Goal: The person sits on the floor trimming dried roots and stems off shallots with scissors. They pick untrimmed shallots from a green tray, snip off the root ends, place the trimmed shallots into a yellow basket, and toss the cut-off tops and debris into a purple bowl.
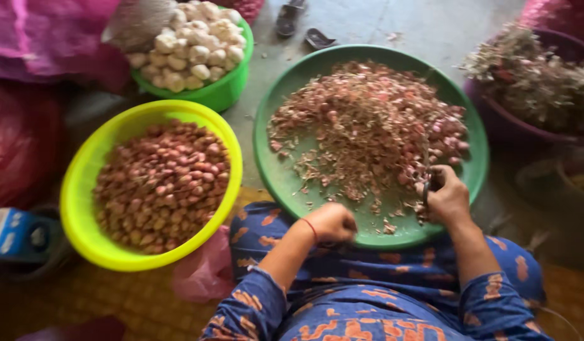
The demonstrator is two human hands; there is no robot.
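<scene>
A big round green tray [475, 151] lies in front of me, heaped with pinkish garlic cloves and papery skins [367, 126]. My right hand [448, 197] rests at the tray's near right rim, closed around a thin dark knife [425, 170] whose blade points up into the pile. My left hand [333, 222] is curled into a fist at the near rim; whether anything small is inside it is hidden. A red thread circles that wrist. My knees in blue patterned cloth [367, 278] sit under the tray's edge.
A yellow-green basin [74, 183] of peeled reddish cloves stands at left. Behind it a green bowl [222, 91] holds whole white garlic bulbs. A purple tub [494, 120] of dry stalks sits at right. Pink sacks, sandals and a blue box lie around.
</scene>
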